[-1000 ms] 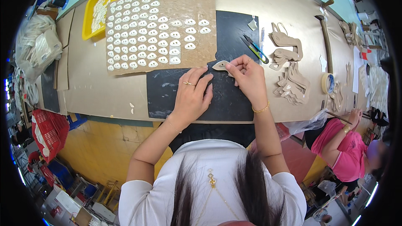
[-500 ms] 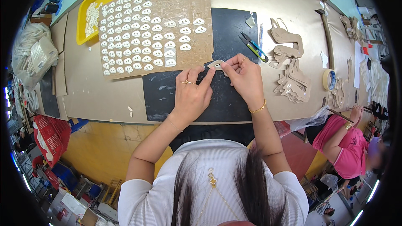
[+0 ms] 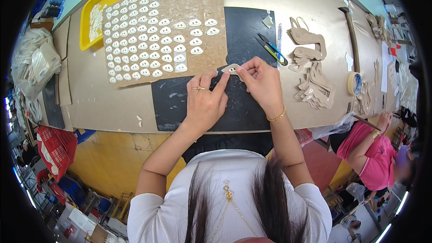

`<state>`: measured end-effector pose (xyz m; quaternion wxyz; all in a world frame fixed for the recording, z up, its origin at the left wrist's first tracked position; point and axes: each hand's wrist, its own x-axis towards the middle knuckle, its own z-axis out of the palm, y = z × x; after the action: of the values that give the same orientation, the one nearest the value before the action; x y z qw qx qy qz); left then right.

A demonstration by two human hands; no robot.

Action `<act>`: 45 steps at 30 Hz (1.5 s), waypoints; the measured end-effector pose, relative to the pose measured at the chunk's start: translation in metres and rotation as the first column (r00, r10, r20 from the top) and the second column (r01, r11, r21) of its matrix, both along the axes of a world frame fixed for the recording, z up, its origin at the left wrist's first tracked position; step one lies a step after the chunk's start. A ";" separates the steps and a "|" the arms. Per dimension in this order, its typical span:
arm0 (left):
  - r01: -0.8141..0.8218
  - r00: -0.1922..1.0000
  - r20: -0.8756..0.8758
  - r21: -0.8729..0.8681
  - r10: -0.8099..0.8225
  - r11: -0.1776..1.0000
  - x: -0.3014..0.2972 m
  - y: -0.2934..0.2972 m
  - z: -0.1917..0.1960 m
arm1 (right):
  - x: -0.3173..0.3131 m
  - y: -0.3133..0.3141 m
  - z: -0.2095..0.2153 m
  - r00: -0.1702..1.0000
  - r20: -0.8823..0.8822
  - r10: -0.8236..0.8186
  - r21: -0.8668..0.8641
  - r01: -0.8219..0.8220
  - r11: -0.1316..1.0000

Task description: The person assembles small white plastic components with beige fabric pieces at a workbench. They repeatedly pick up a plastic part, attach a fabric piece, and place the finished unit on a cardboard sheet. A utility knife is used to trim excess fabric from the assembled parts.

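Note:
On the black mat (image 3: pixel 189 108) lies a small beige leather-like piece (image 3: pixel 237 74) with a white, two-holed triangular patch (image 3: pixel 232 68) on it. My right hand (image 3: pixel 261 83) pinches this piece between thumb and index finger at its right side. From the left, my left hand (image 3: pixel 204 101) rests on the mat with its fingers apart. Its index fingertip touches the lower edge by the patch, and its thumb stays away from the piece. Up and left, a brown board (image 3: pixel 198 0) carries rows of similar white two-holed patches (image 3: pixel 195 41).
Thread snips (image 3: pixel 272 49) and a pen (image 3: pixel 280 36) lie beyond my right hand. Further right are stacked beige cut pieces (image 3: pixel 315 87), a tape roll (image 3: pixel 354 83) and a hammer (image 3: pixel 352 36). A yellow tray (image 3: pixel 84 27) with white bits stands far left. Another person (image 3: pixel 371 153) is at the right.
The view has shifted slightly, so the board and tray appear a little further left and higher. Both hands keep the same position on the beige piece.

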<state>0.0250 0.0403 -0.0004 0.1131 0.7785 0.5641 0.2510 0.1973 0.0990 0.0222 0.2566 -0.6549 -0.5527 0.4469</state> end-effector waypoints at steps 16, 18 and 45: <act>0.105 0.939 -0.337 0.077 -0.073 0.992 0.012 0.013 0.019 | 0.005 0.007 0.007 0.996 0.022 0.088 -0.079 -0.086 0.993; 0.116 0.938 -0.336 0.070 -0.086 0.991 0.012 0.014 0.021 | 0.006 0.008 0.008 0.997 0.018 0.077 -0.097 -0.075 0.993; 0.068 0.909 -0.416 0.103 -0.019 0.992 0.021 0.002 0.014 | 0.012 -0.002 0.005 0.788 0.548 0.281 0.449 -0.560 0.696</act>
<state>0.0465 0.0423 0.0135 -0.0484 0.8314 0.5425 0.1097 0.2091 0.0970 0.0273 0.2031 -0.4756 -0.8443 0.1407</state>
